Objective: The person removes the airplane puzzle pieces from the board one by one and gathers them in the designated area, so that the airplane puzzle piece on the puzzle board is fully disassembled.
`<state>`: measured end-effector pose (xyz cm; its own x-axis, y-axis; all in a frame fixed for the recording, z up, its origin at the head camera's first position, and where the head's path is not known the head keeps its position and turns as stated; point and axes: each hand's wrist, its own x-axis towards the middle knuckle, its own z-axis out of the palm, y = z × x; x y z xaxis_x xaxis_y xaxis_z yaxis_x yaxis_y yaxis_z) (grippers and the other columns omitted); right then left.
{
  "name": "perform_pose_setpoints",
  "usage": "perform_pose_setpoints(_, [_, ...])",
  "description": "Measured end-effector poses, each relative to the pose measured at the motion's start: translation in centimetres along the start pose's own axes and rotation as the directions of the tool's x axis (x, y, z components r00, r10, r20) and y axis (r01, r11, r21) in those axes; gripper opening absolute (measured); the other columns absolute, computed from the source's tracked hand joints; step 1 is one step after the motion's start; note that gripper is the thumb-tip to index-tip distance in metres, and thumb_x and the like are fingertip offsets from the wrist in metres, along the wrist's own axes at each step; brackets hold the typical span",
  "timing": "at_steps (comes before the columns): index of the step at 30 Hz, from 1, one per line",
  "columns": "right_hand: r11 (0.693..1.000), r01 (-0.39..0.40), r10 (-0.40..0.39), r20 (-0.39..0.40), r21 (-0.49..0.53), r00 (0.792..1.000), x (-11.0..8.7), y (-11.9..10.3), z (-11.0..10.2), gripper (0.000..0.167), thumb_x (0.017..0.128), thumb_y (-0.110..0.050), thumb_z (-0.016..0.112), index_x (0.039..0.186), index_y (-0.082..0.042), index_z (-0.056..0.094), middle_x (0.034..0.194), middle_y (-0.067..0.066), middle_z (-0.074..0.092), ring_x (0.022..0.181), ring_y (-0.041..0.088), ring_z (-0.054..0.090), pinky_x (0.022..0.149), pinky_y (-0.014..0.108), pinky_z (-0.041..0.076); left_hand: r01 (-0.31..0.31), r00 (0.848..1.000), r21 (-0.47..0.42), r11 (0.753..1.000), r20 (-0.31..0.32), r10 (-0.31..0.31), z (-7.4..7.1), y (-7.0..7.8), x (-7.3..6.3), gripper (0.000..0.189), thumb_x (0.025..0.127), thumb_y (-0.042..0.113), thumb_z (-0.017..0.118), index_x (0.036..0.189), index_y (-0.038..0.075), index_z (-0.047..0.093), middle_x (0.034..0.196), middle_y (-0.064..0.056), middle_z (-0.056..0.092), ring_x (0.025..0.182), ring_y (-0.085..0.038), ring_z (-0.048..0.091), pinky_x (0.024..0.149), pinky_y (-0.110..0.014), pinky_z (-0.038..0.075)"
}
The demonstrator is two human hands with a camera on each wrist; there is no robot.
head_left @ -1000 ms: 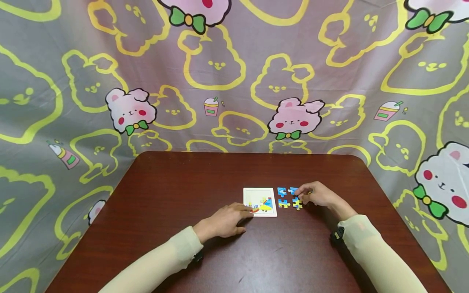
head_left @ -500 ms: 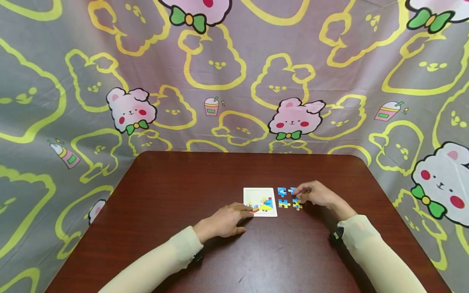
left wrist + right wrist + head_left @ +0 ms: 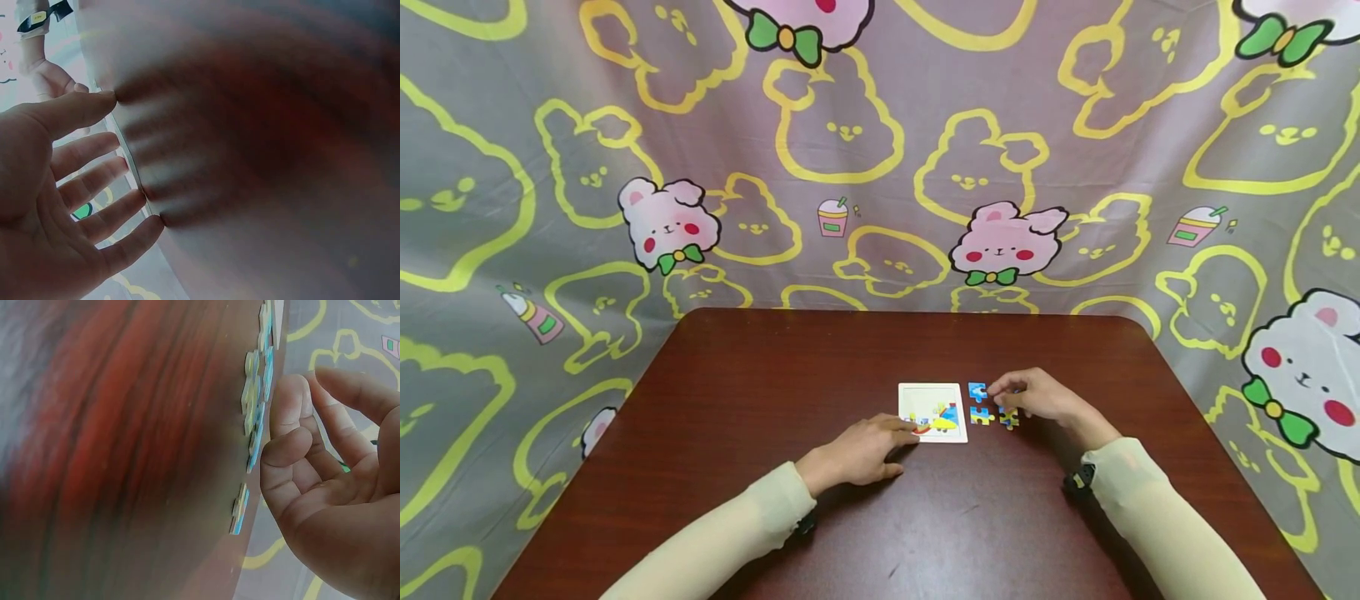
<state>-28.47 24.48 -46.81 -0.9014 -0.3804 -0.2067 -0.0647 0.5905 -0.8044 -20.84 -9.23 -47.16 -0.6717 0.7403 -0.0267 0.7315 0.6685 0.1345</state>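
In the head view my left hand (image 3: 865, 452) lies with extended fingers on the near-left part of a white-framed puzzle board (image 3: 928, 392), which shows a partly filled colourful picture. The left wrist view shows this hand's fingers (image 3: 97, 181) spread and fairly straight. My right hand (image 3: 1037, 396) is over the upper right of a group of loose jigsaw pieces and hides what lies under its fingertips. Visible around it are a blue piece (image 3: 977, 392), a yellow-and-blue piece (image 3: 981, 416) and a partly covered piece (image 3: 1009, 419). In the right wrist view its loosely bent fingers (image 3: 289, 403) show nothing between them.
The group of pieces lies just right of the board on a dark reddish-brown wooden table (image 3: 790, 358). Patterned cloth (image 3: 880, 200) with cartoon bears surrounds the table's far and side edges. Both forearms come in from the near side.
My right hand has shifted slightly left and away from me, now covering the upper right blue piece seen earlier. My left hand has stayed on the board.
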Motion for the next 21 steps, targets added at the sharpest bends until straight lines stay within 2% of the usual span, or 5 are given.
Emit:
perform_pose_setpoints(10, [1.000, -0.017, 0.017, 0.003, -0.012, 1.000, 0.9, -1.0, 1.0, 0.023, 0.094, -0.018, 0.068, 0.113, -0.008, 0.072, 0.102, 0.010, 0.074, 0.086, 0.019, 0.069, 0.067, 0.033, 0.051, 0.012, 1.000, -0.005, 1.000, 0.011, -0.012, -0.1, 0.1, 0.1, 0.049, 0.091, 0.031, 0.072, 0.136, 0.015, 0.062, 0.146, -0.001, 0.056, 0.136, -0.024, 0.051, 0.106, -0.040, 0.049])
perform_pose_setpoints(16, [1.000, 0.014, -0.014, 0.015, -0.024, 1.000, 1.6, -1.8, 2.0, 0.021, 0.093, -0.015, 0.068, 0.111, -0.006, 0.073, 0.093, 0.010, 0.073, 0.077, 0.018, 0.064, 0.058, 0.027, 0.044, 0.011, 1.000, 0.000, 1.000, 0.008, -0.011, -0.1, 0.1, 0.1, 0.049, 0.090, 0.031, 0.072, 0.136, 0.015, 0.062, 0.146, -0.002, 0.056, 0.135, -0.024, 0.052, 0.107, -0.040, 0.048])
perform_pose_setpoints(21, [0.999, 0.040, -0.040, 0.029, -0.027, 0.999, 2.2, -2.5, 2.8, 0.022, 0.092, -0.015, 0.069, 0.111, -0.005, 0.073, 0.090, 0.010, 0.074, 0.075, 0.018, 0.064, 0.057, 0.027, 0.044, 0.012, 1.000, -0.002, 1.000, 0.013, -0.012, 0.0, 0.0, 0.1, 0.050, 0.090, 0.031, 0.072, 0.137, 0.015, 0.062, 0.146, -0.002, 0.056, 0.135, -0.024, 0.051, 0.107, -0.040, 0.048])
